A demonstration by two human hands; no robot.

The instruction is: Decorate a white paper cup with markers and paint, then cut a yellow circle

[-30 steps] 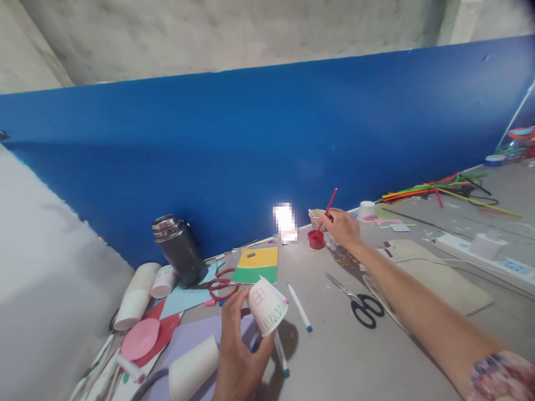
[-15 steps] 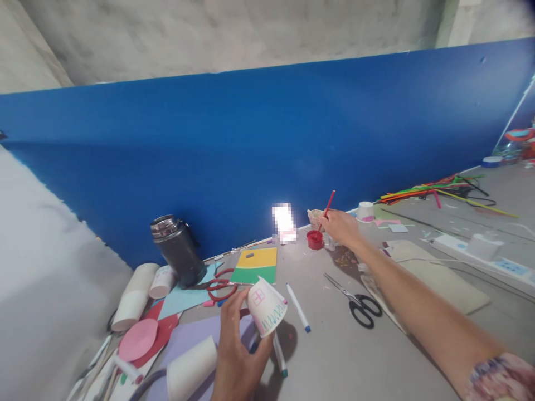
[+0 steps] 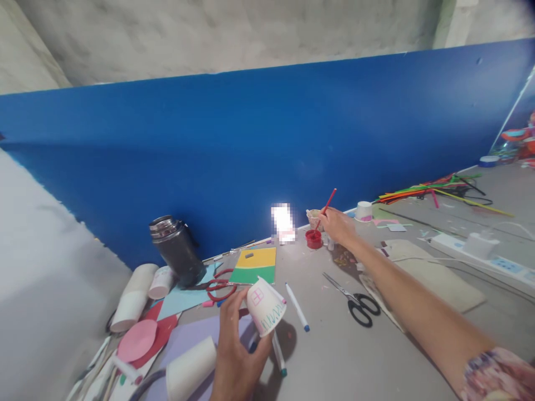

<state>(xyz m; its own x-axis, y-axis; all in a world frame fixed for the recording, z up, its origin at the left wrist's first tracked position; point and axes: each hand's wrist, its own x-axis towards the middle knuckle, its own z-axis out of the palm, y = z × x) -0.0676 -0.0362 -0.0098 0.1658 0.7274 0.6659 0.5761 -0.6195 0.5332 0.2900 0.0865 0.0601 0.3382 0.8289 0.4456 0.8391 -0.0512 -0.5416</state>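
My left hand (image 3: pixel 242 340) grips a white paper cup (image 3: pixel 266 309) tilted above the table, with a pink window and green zigzag grass drawn on its side. Farther off, my right hand (image 3: pixel 337 224) is closed around a red paintbrush (image 3: pixel 328 203). The brush tip is down in a small red paint pot (image 3: pixel 314 240). Just behind that pot stands a stained cup (image 3: pixel 314 218), partly hidden by the hand. Close to the held cup lie a blue-ended marker (image 3: pixel 297 307) and a green-ended marker (image 3: pixel 280 356).
Black-handled scissors (image 3: pixel 355 301) lie beneath my right forearm. A dark flask (image 3: pixel 178 250), red-handled scissors (image 3: pixel 221 289), a yellow-green card (image 3: pixel 256 266) and white cups (image 3: pixel 192 367) are on the left. A power strip (image 3: pixel 501 262) and colourful pipe cleaners (image 3: pixel 422 192) lie right. A blue partition (image 3: pixel 251 150) stands behind.
Both hands keep nearly the same positions, the brush still in the red pot. The whole view has shifted very slightly.
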